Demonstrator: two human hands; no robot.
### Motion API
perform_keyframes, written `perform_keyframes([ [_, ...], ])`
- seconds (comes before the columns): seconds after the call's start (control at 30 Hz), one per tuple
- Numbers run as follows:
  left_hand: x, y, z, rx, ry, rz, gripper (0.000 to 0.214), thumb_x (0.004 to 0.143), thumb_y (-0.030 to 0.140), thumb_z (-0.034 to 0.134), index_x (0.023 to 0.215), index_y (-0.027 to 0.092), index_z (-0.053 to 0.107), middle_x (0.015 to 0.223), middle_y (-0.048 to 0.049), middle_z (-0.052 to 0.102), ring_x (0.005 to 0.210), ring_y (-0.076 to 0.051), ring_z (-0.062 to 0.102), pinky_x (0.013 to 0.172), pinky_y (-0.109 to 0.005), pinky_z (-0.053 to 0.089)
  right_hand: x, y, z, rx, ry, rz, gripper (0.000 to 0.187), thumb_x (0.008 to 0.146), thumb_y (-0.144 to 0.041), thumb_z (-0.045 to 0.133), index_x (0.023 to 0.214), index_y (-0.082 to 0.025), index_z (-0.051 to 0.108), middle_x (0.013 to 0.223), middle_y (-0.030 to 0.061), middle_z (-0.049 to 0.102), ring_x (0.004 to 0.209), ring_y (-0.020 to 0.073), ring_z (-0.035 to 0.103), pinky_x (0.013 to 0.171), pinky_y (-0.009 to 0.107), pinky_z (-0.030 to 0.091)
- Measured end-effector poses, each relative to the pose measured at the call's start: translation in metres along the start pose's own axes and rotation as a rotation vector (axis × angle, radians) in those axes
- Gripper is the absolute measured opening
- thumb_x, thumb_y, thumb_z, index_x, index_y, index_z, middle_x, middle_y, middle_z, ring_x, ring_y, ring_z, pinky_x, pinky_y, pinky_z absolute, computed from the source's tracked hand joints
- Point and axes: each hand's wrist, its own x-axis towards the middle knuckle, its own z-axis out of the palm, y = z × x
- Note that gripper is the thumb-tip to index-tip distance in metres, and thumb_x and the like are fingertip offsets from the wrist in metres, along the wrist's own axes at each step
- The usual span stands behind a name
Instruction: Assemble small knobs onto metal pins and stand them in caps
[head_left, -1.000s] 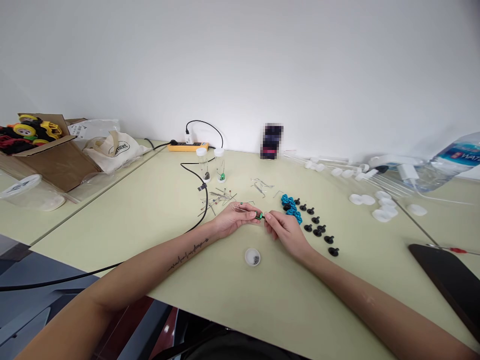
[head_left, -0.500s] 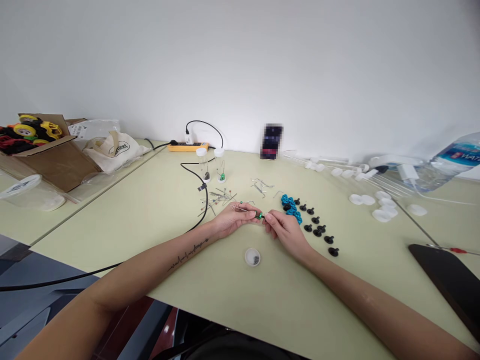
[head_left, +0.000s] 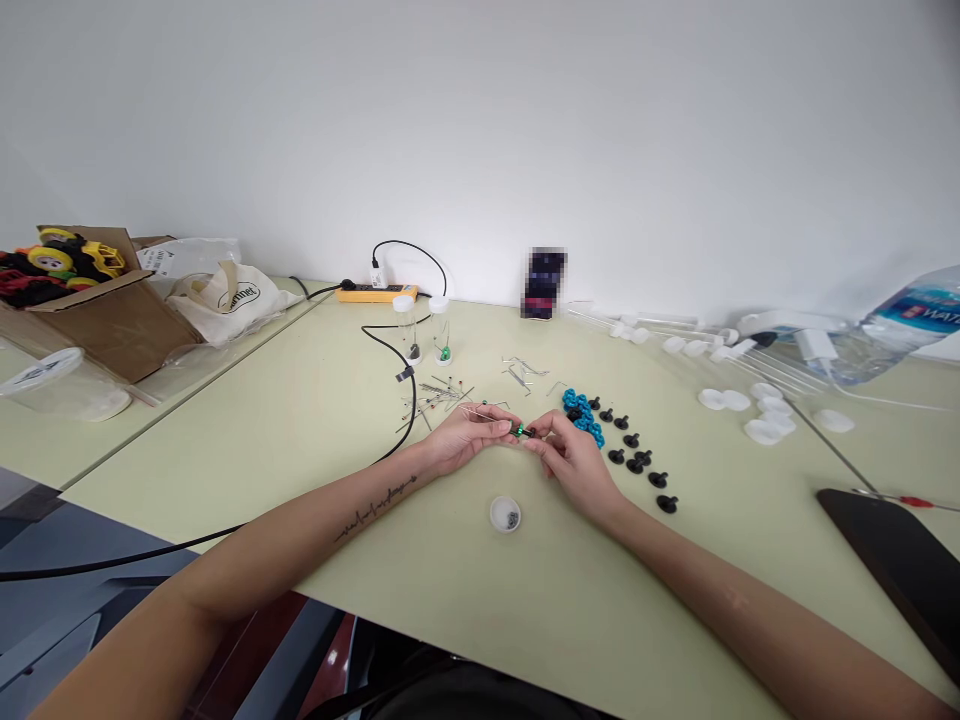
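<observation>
My left hand [head_left: 469,437] pinches a thin metal pin with a small green bead [head_left: 519,429] at its tip. My right hand [head_left: 570,457] meets it fingertip to fingertip, pinching a tiny dark piece against the bead. Both hands rest on the pale green table [head_left: 315,420]. A small white cap [head_left: 505,514] holding a few dark bits lies just in front of the hands. Blue beads [head_left: 583,412] and several black pieces [head_left: 637,462] lie right of my right hand. Loose pins [head_left: 442,392] lie behind my left hand.
Two clear vials [head_left: 421,329] stand behind the pins, near a yellow power strip [head_left: 375,293] and a black cable [head_left: 225,535]. White caps and tubes [head_left: 739,385] and a water bottle [head_left: 892,325] lie at right. A cardboard box of toys [head_left: 82,300] sits far left; a dark tablet [head_left: 900,565] lies near right.
My right hand's fingers have shifted slightly left and closed onto the green bead's end. My left hand has stayed in place.
</observation>
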Motion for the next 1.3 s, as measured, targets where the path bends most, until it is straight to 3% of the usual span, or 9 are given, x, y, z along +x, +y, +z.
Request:
perform_keyframes([
  [0.13,0.0000,-0.0009,-0.0016,0.027,-0.027,0.000,0.024,0.063,0.021,0.072,0.084,0.009,0.067,0.083,-0.0065,0.063,0.076,-0.016,0.061,0.083,-0.031,0.043,-0.0005,-0.0024,-0.0007,0.016,-0.043,-0.011,0.036,0.090,-0.041,0.032,0.066,-0.020,0.047,0.057,-0.0021,0.054,0.049,0.0113,0.048,0.052,0.024,0.037],
  [0.4,0.0003,-0.0018,0.0005,0.025,-0.036,0.014,0.025,0.061,0.023,0.074,0.081,0.009,0.068,0.084,-0.0077,0.064,0.079,-0.016,0.060,0.086,-0.034,0.042,0.0000,-0.0004,0.0008,0.022,-0.091,0.017,0.050,0.091,-0.047,0.023,0.061,-0.018,0.050,0.055,0.0003,0.056,0.048,0.0119,0.049,0.051,0.024,0.038],
  [0.53,-0.0002,-0.0001,0.0014,0.018,-0.029,0.008,0.025,0.060,0.022,0.075,0.081,0.010,0.067,0.084,-0.0066,0.064,0.077,-0.015,0.061,0.086,-0.034,0.041,0.0002,-0.0021,-0.0011,-0.006,-0.112,-0.006,0.045,0.092,-0.044,0.025,0.065,-0.019,0.050,0.055,-0.0009,0.054,0.050,0.0115,0.049,0.053,0.024,0.037],
  [0.73,-0.0002,0.0000,0.0003,-0.013,0.003,-0.005,0.023,0.064,0.021,0.072,0.083,0.009,0.066,0.077,-0.0052,0.063,0.074,-0.013,0.061,0.082,-0.029,0.043,-0.0001,-0.0008,-0.0003,-0.014,-0.024,0.010,0.016,0.085,-0.038,0.044,0.085,-0.022,0.045,0.053,-0.0061,0.049,0.047,0.0116,0.046,0.050,0.024,0.034],
  [0.9,0.0001,-0.0007,-0.0001,-0.010,0.001,-0.003,0.023,0.064,0.021,0.072,0.084,0.009,0.066,0.075,-0.0050,0.063,0.073,-0.012,0.060,0.081,-0.029,0.043,-0.0002,-0.0013,0.0001,0.001,-0.015,0.011,0.020,0.083,-0.041,0.046,0.083,-0.022,0.046,0.056,-0.0050,0.050,0.048,0.0117,0.046,0.049,0.024,0.034],
  [1.13,-0.0008,-0.0003,0.0021,0.011,-0.022,0.008,0.023,0.063,0.021,0.072,0.082,0.009,0.067,0.082,-0.0066,0.063,0.076,-0.014,0.060,0.083,-0.030,0.043,0.0001,-0.0035,-0.0012,0.022,-0.096,-0.008,0.042,0.092,-0.043,0.024,0.066,-0.019,0.048,0.059,-0.0007,0.055,0.051,0.0116,0.049,0.053,0.024,0.037],
  [1.3,-0.0002,-0.0004,0.0029,-0.014,0.014,0.015,0.019,0.063,0.020,0.072,0.078,0.010,0.066,0.086,-0.0061,0.063,0.076,-0.013,0.060,0.083,-0.029,0.043,0.0001,-0.0016,-0.0010,-0.008,-0.060,0.005,0.024,0.089,-0.040,0.035,0.080,-0.021,0.048,0.050,-0.0052,0.046,0.050,0.0129,0.047,0.053,0.025,0.035],
])
